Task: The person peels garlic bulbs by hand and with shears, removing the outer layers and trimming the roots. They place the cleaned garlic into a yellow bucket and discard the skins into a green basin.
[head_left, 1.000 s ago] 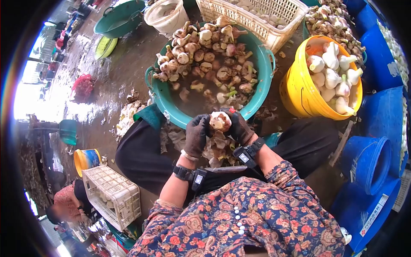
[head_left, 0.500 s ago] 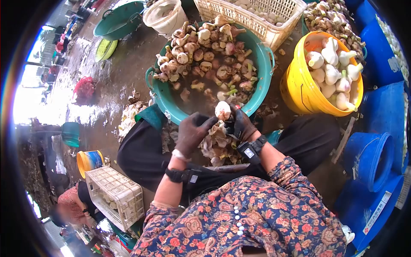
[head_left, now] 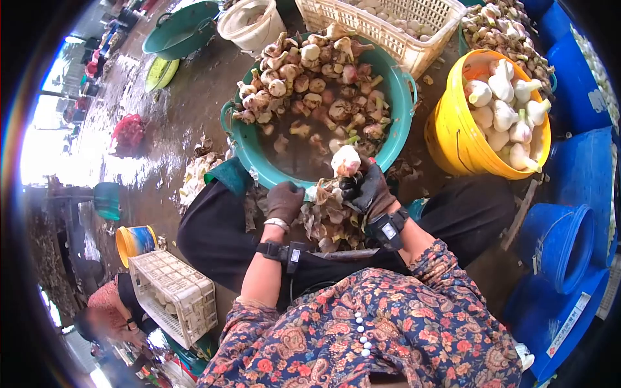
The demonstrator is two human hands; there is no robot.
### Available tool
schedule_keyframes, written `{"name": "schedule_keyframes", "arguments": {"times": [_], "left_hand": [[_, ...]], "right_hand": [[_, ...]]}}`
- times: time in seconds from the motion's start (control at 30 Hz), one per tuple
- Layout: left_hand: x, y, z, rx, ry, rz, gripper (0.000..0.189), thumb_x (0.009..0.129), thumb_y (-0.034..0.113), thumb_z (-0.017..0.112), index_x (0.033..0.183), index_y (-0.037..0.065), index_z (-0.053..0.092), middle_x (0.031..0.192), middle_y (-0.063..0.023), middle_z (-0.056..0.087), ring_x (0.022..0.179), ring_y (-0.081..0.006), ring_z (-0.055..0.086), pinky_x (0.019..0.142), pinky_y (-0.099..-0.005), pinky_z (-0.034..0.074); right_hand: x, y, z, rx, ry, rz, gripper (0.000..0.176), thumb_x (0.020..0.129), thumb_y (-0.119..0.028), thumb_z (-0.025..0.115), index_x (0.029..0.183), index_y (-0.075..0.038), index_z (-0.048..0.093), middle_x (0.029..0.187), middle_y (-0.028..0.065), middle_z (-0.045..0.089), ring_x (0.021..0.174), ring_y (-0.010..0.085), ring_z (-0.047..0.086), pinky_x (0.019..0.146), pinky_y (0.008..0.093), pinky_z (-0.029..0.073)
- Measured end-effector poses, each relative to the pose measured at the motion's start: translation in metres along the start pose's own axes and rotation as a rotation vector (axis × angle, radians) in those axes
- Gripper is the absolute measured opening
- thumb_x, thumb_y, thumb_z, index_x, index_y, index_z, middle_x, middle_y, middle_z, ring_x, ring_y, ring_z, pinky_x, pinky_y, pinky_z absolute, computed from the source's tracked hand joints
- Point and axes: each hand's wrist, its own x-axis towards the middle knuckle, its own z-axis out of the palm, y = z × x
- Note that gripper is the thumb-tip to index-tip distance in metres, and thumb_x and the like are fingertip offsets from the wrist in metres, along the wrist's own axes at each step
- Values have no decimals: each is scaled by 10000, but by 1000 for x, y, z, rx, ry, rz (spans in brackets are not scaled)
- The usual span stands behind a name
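Garlic bulb is pinched in the fingertips of the gloved right hand, just over the near rim of the green tub; left hand is curled shut beside the peel pile. I'd pull skins down onto that pile with a light grip. Can't tell whether the left fist holds anything.

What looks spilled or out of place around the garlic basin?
Loose garlic skins lie scattered on the wet floor left of the teal basin; a heap of skins sits on the lap below the right hand, which holds a garlic bulb. Nothing looks damaged.
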Motion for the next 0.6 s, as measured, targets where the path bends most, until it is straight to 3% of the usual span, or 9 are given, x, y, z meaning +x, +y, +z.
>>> {"name": "schedule_keyframes", "arguments": {"times": [0.07, 0.2, 0.23, 0.27, 0.3, 0.4, 0.47, 0.53, 0.6], "left_hand": [[-7, 27, -31, 107, -430, -72, 448, 724, 496, 651, 743, 50, 681, 746, -179, 644, 731, -341, 627, 680, -426, 488], [-21, 63, -49, -179, -286, -173, 415, 727, 454, 693, 809, 47, 678, 769, -160, 656, 727, -313, 637, 674, -385, 498], [-25, 68, -48, -425, -88, 8, 362, 726, 364, 721, 821, 20, 662, 767, -139, 653, 704, -258, 632, 653, -340, 494], [-27, 76, -51, -661, 121, 193, 319, 724, 274, 749, 834, -8, 646, 766, -118, 651, 680, -203, 627, 633, -296, 491], [-29, 86, -54, -673, 159, 235, 272, 702, 175, 770, 871, 9, 637, 806, -122, 643, 697, -212, 630, 624, -305, 491], [-23, 92, -38, -510, 260, 351, 289, 679, 223, 784, 851, 38, 644, 775, -107, 645, 687, -217, 633, 620, -312, 492], [-23, 96, -39, -493, 210, 306, 258, 679, 209, 772, 859, 67, 654, 751, -91, 649, 671, -223, 636, 614, -319, 493], [-24, 96, -39, -340, 183, 342, 221, 698, 182, 741, 860, 57, 659, 754, -100, 657, 674, -224, 643, 618, -313, 498], [-22, 90, -36, -409, 138, 310, 208, 707, 163, 724, 867, 47, 660, 770, -103, 663, 687, -193, 644, 626, -304, 500]], "right_hand": [[-3, 2, -5, 254, 8, 165, 354, 915, -384, 377, 1032, -105, 560, 721, 43, 557, 552, 160, 516, 450, 274, 422], [2, 8, -12, 170, -4, 104, 415, 912, -436, 356, 1069, -104, 550, 780, 52, 561, 615, 185, 525, 507, 280, 437], [7, 14, -12, 87, 108, -35, 440, 908, -447, 358, 1105, -100, 543, 838, 51, 588, 642, 194, 540, 541, 279, 445], [6, 15, -7, 85, 105, -31, 440, 908, -447, 358, 1105, -100, 543, 838, 51, 588, 642, 194, 540, 541, 279, 445], [5, 16, -3, -1, 91, -46, 432, 909, -444, 365, 1093, -103, 557, 840, 47, 604, 645, 186, 555, 550, 282, 448], [-4, 20, 5, -180, 69, -80, 417, 912, -437, 378, 1068, -110, 584, 843, 38, 637, 653, 172, 584, 569, 288, 454], [-6, 20, 5, -140, 207, -56, 428, 908, -464, 376, 1041, -127, 603, 802, 27, 642, 632, 162, 587, 538, 277, 437], [-7, 19, 4, -157, 217, -44, 428, 905, -472, 379, 1014, -127, 607, 768, 21, 633, 607, 160, 576, 517, 275, 425], [-6, 21, 4, -172, 224, -30, 429, 902, -479, 381, 987, -126, 611, 735, 15, 624, 583, 158, 564, 495, 273, 414]]}}
